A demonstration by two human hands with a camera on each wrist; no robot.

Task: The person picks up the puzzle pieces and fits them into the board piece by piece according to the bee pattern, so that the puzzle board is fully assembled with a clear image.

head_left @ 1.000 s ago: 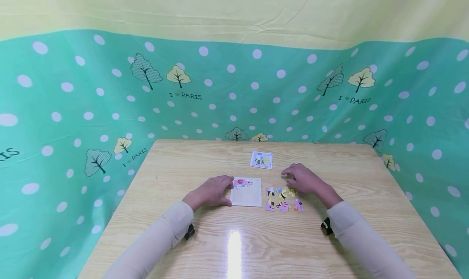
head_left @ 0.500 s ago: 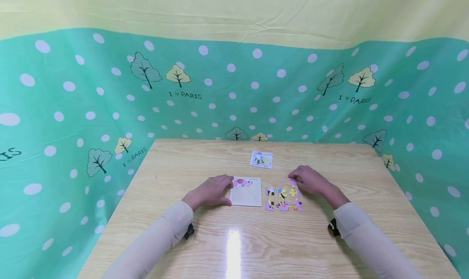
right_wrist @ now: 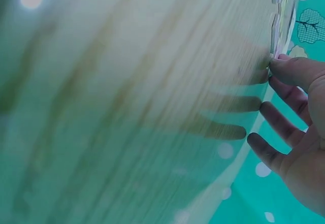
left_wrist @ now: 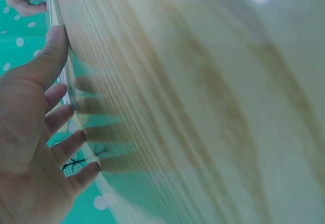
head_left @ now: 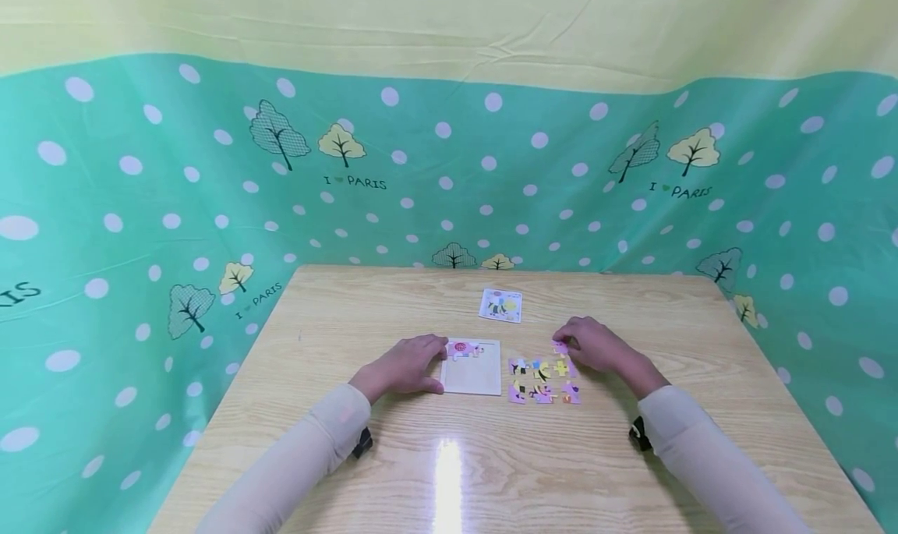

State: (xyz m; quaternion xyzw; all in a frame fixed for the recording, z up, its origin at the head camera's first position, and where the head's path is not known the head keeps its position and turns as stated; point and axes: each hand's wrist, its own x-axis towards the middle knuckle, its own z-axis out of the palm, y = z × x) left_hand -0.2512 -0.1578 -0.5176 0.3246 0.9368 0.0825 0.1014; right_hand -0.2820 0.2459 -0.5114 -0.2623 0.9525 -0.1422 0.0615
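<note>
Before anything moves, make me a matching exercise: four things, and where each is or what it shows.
1. Left hand
2. Right hand
3. Picture card
4. Tray

A. Nearest the curtain
B. Pale, with a pink puzzle section in its far left corner
C. By the pink loose piece
D. At the tray's left edge

Pairs: 1-D, 2-C, 3-A, 4-B

The left arm (head_left: 298,460) slants up from lower left, the left hand (head_left: 407,365) near centre, relaxed, thumb apart from the fingers; the right arm (head_left: 712,460) angles from lower right, the right hand (head_left: 593,344) pinching.
</note>
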